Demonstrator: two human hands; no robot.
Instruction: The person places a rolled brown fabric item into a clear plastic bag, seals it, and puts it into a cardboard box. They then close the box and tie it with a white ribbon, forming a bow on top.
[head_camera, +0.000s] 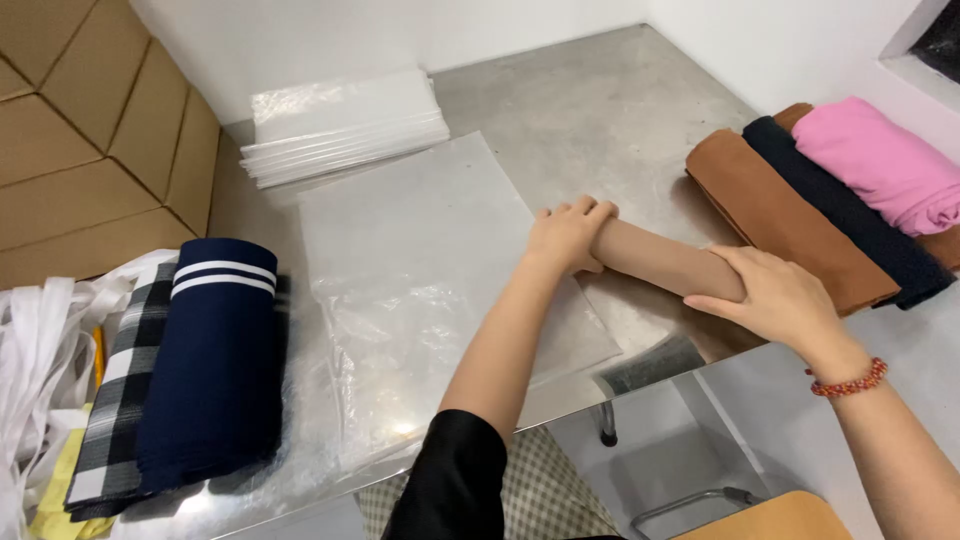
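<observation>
A beige fabric roll lies on the steel table, right of a clear plastic bag spread flat. My left hand is closed around the roll's left end, at the bag's right edge. My right hand presses on the roll's right end, its fingers wrapped over it. A red bead bracelet sits on my right wrist.
A stack of clear bags lies at the back. Folded brown, black and pink fabrics lie at the right. A navy striped roll and checked fabric sit at the left, beside cardboard boxes.
</observation>
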